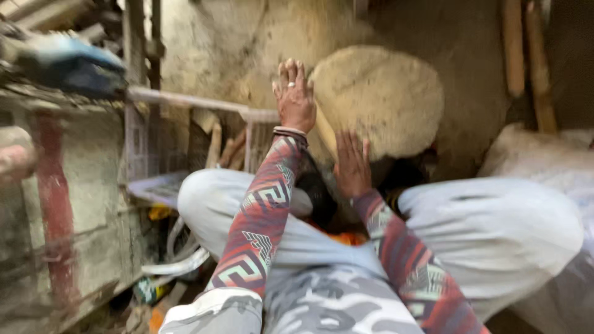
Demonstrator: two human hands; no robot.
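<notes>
A large round flat disc of pale dough [377,99] lies tilted in front of me, over a dark round vessel [408,173] between my knees. My left hand [294,96] is raised with fingers spread, at the disc's left edge, a ring and a bangle on it. Fingers flat, my right hand [351,166] presses against the disc's lower left rim from below. Both arms wear patterned red sleeves. The picture is blurred by motion.
My knees in pale grey trousers [489,229] spread left and right. A white rail [185,99] and wooden sticks [226,148] stand at the left, beside a red post [55,204]. Wooden poles [526,55] lean at the upper right. A white sack [544,154] lies right.
</notes>
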